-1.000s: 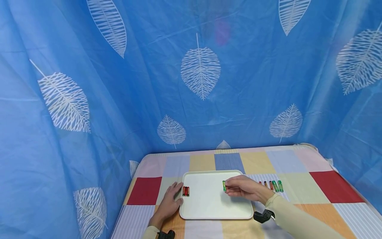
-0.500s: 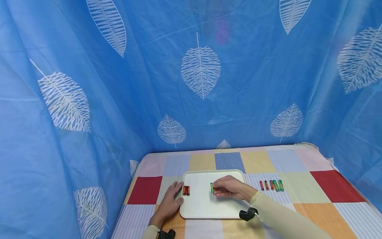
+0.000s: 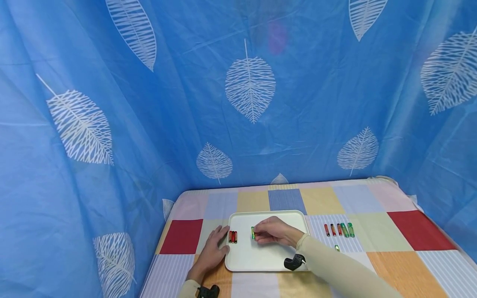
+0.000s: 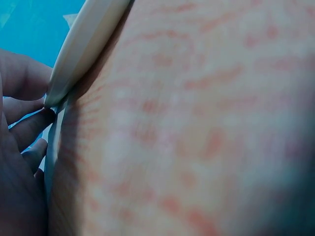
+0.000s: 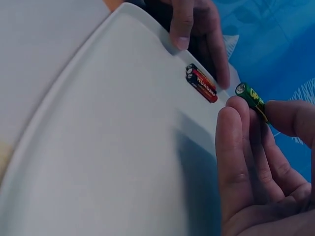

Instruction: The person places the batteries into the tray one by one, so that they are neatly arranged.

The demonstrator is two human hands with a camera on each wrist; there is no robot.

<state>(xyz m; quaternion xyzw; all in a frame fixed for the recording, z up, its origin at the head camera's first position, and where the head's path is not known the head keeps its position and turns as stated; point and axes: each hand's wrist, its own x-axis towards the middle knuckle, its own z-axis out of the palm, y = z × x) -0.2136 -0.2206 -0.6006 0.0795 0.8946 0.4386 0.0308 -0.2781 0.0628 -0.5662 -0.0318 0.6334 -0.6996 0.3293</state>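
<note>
My right hand (image 3: 275,231) is over the white tray (image 3: 261,260), pinching a green battery (image 3: 253,232) between thumb and fingers. In the right wrist view the green battery (image 5: 252,100) is tilted and apart from the tray surface. Red-and-black batteries (image 3: 232,236) lie side by side inside the tray's left edge. My left hand (image 3: 211,250) rests against that edge with fingers extended, its thumb touching the rim. The left wrist view shows part of the left hand (image 4: 22,132) beside the tray's rim (image 4: 81,54).
Right of the tray, a row of red batteries (image 3: 333,230) and green batteries (image 3: 351,229) lies on the patchwork cloth (image 3: 391,269). Another green battery (image 3: 337,248) is closer in, partly hidden by the right sleeve (image 3: 335,269). A blue leaf-print curtain (image 3: 298,140) stands behind the table.
My right hand has moved left across the tray with the green battery, towards the red-and-black batteries. More of the battery row on the cloth shows. The left hand has stayed in place.
</note>
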